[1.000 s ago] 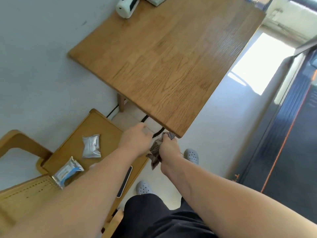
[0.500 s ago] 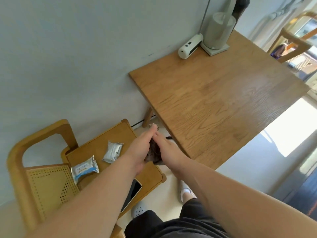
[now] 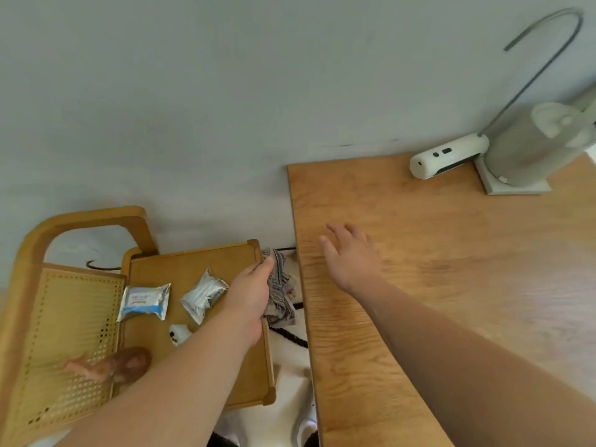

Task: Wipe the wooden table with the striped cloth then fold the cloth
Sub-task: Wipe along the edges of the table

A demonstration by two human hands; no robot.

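Left hand (image 3: 250, 293): fingers curled round the striped cloth (image 3: 281, 295), which is bunched and hangs beside them in the gap between the chair seat (image 3: 248, 366) and the table (image 3: 451, 285) edge. Right hand (image 3: 351, 258): fingers spread and straight, holding nothing, over the table near its edge; contact not discernible. Foil packet (image 3: 203, 293) lies just left of the left fingers.

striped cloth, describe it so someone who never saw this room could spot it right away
Start at the wooden table on the right; a gap separates its left edge from the wooden chair seat. The striped cloth hangs in that gap, bunched in the left hand. Unlike the shiny foil packets on the seat, it is soft, crumpled grey-striped fabric.
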